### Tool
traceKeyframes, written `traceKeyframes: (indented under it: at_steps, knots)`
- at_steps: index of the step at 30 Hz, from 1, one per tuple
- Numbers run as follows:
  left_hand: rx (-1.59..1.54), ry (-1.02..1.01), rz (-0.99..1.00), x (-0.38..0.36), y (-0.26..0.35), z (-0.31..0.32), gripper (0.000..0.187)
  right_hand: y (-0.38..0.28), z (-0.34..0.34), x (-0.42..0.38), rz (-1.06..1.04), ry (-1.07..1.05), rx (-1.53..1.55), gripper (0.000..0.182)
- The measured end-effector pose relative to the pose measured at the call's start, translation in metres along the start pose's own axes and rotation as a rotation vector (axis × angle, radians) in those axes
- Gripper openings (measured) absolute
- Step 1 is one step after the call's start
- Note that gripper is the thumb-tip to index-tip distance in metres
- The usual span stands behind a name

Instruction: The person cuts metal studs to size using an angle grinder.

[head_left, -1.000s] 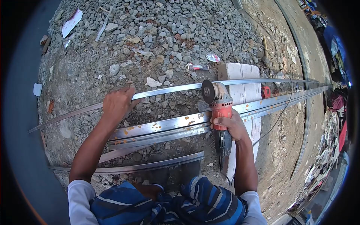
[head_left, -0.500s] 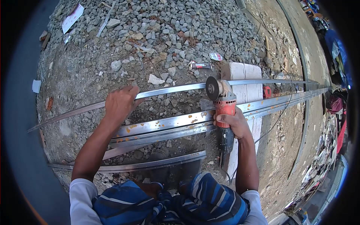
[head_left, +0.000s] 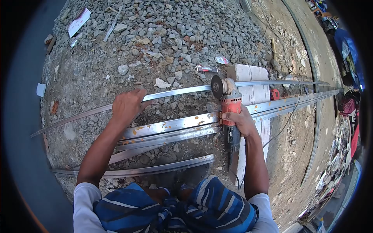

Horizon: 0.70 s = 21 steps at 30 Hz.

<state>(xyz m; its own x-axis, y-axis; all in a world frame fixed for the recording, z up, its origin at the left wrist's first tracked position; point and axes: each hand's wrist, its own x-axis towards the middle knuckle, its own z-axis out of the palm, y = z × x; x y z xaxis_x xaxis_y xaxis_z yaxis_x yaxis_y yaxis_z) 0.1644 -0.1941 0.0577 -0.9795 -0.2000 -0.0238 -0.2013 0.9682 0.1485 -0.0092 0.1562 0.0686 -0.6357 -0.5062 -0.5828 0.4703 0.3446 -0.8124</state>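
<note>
My left hand [head_left: 129,105] is wrapped round a long, thin metal channel [head_left: 175,91] that runs from the far left to the right. In my right hand [head_left: 240,120] is a red and black angle grinder [head_left: 232,110], its fingers closed round the body. The grinder's dark cutting disc [head_left: 218,87] stands right at the channel, overlapping it in this view. Under the channel on the right lies a pale concrete block [head_left: 252,73]. Wider metal channels [head_left: 171,126] with rust-coloured spots lie nearer to me and pass under the grinder.
Grey gravel [head_left: 175,31] is heaped ahead. A shorter metal channel [head_left: 163,167] lies close to my feet. The grinder's cord [head_left: 295,112] loops across the right side. A red tape measure [head_left: 275,94] sits beside the block, and a small box [head_left: 207,69] lies behind the channel.
The view has shifted slightly, so my hands and the grinder appear a little displaced. Both grips stay the same, with the disc still at the channel.
</note>
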Motion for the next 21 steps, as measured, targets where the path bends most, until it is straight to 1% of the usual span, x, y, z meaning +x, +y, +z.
traceKeyframes:
  at_steps: [4, 7, 9, 11, 13, 16, 18, 21]
  knots:
    - [-0.008, 0.014, 0.015, -0.0002, -0.0026, 0.0024, 0.035, -0.0011, -0.0013, 0.0016, -0.013, -0.032, -0.013, 0.041]
    - [-0.008, -0.004, -0.004, -0.0001, -0.0017, 0.0005, 0.034, 0.0021, -0.0008, 0.0033, -0.033, -0.001, -0.001, 0.042]
    - [-0.005, -0.043, -0.009, 0.0008, -0.0021, 0.0008, 0.038, 0.0027, -0.0031, 0.0043, -0.030, -0.026, -0.007, 0.042]
    - [-0.010, -0.038, -0.008, 0.0011, -0.0022, 0.0007, 0.038, 0.0041, -0.0039, 0.0051, -0.020, -0.045, -0.010, 0.042]
    - [-0.015, -0.035, -0.004, 0.0008, -0.0022, 0.0006, 0.037, 0.0057, -0.0038, 0.0062, -0.050, -0.050, -0.005, 0.040]
    - [-0.012, -0.059, -0.018, 0.0011, -0.0011, 0.0012, 0.037, 0.0010, -0.0007, 0.0037, -0.022, -0.035, 0.001, 0.039]
    - [0.003, -0.002, 0.004, -0.0002, -0.0001, 0.0016, 0.034, 0.0037, -0.0023, 0.0054, -0.028, -0.034, -0.018, 0.039]
    - [0.019, 0.004, 0.009, -0.0007, -0.0002, 0.0025, 0.035, 0.0030, -0.0012, 0.0055, -0.018, -0.027, -0.043, 0.039]
